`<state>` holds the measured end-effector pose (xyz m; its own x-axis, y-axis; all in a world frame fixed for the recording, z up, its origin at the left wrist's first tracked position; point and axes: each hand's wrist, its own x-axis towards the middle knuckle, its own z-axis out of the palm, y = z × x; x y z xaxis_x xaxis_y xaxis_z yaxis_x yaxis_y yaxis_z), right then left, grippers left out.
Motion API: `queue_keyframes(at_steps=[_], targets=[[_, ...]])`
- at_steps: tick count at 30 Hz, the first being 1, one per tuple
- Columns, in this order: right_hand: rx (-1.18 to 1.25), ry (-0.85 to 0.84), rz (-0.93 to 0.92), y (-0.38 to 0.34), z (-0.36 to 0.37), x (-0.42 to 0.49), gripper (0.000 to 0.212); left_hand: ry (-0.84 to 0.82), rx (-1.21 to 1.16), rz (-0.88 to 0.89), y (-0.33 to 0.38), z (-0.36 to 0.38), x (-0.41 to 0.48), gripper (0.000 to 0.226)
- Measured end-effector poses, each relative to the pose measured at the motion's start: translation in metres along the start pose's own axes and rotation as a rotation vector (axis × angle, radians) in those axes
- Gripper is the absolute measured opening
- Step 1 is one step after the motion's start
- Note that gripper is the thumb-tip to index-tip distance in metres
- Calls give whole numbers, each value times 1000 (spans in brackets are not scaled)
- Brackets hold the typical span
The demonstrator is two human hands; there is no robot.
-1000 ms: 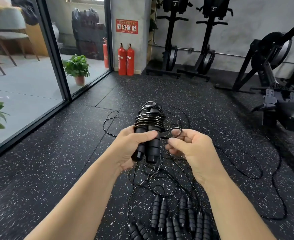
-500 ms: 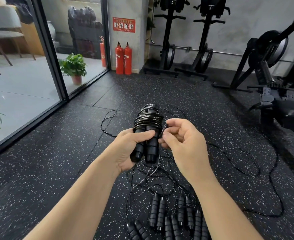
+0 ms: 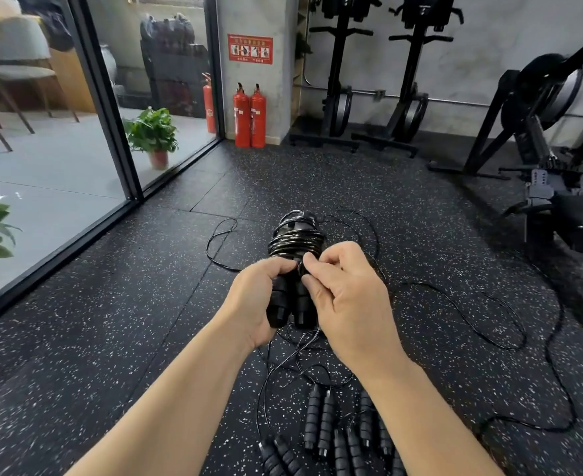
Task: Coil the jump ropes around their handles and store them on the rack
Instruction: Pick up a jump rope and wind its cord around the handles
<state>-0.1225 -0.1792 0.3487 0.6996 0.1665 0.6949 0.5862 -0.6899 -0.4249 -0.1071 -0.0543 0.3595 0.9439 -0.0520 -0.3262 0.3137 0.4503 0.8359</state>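
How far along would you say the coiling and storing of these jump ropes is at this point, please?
Early on. In hand: the left hand grips one pair of handles with cord coils wound round their top, while the right hand pinches the cord's end against them. Left: several more handles lie on the floor with loose cord. No rope is seen stored yet.
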Motion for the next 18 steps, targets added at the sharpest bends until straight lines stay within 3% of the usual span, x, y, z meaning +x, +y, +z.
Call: queue_keyframes(at_steps=[4,12,18], targets=[[-53,39,-49,-2,2,-1,37,48,-26,-12,1,2,2,17],[-98,-9,-126,1,4,-1,28,56,19,-30,2,0,0,22],[-65,-51,-71,3,7,0,26,79,25,27,1,1,-3,25]])
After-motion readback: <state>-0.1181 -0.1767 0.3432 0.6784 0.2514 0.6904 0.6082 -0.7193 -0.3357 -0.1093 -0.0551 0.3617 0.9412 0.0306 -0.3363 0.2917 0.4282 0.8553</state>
